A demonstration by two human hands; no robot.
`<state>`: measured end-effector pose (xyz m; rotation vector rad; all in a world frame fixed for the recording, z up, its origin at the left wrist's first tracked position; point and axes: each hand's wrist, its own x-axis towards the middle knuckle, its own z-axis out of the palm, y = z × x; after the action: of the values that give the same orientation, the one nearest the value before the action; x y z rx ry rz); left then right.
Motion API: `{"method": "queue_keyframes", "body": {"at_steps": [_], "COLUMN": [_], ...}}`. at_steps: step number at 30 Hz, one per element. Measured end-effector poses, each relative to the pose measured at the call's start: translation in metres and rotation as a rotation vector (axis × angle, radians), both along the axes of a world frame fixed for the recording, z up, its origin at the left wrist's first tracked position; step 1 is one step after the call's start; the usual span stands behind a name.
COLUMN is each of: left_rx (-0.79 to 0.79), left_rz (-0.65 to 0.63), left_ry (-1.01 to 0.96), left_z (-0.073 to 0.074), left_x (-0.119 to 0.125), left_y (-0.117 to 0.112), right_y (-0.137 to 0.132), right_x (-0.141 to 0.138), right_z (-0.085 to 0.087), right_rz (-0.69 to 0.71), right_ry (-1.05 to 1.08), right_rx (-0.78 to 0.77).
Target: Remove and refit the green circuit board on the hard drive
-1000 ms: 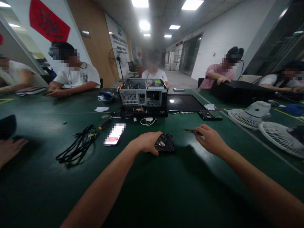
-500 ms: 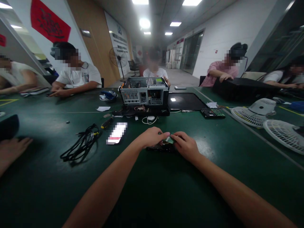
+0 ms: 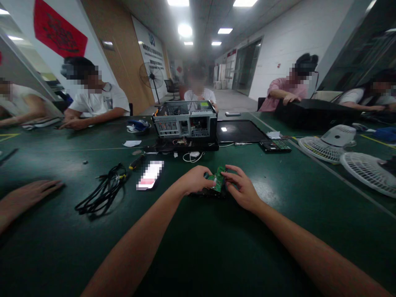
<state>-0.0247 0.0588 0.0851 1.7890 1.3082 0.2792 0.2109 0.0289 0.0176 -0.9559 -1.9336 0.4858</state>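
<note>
In the head view a small green circuit board is tilted up between my two hands. My left hand pinches its left side between thumb and fingers. My right hand has its fingertips against the board's right edge. Under the board lies a dark, flat part on the green table, mostly hidden by my hands. Left of my left hand are a phone with a lit screen, a screwdriver and a coil of black cable.
An opened computer case stands ahead, with a black panel at its right. A hard drive and white fan parts lie to the right. Another person's hand rests at the left. Several people sit around the table.
The green board has been raised and turned so that more of its face shows. My right fingers have spread along its edge. At the left, the other person's hand has moved rightward.
</note>
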Motion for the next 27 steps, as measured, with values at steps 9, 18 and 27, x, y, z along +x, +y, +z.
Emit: {"method": "queue_keyframes", "body": {"at_steps": [9, 18, 27], "left_rx": [0.242, 0.291, 0.351], "left_rz": [-0.079, -0.086, -0.071], "left_ry": [0.206, 0.277, 0.363], "left_z": [-0.002, -0.009, -0.008], "left_x": [0.009, 0.012, 0.014], "left_y": [-0.003, 0.000, -0.001], "right_y": [0.008, 0.006, 0.007], "right_x": [0.006, 0.005, 0.008], "right_z": [-0.008, -0.003, -0.002], "right_rz": [0.059, 0.053, 0.041], "right_ry": [0.091, 0.006, -0.081], "right_rx": [-0.134, -0.102, -0.084]}}
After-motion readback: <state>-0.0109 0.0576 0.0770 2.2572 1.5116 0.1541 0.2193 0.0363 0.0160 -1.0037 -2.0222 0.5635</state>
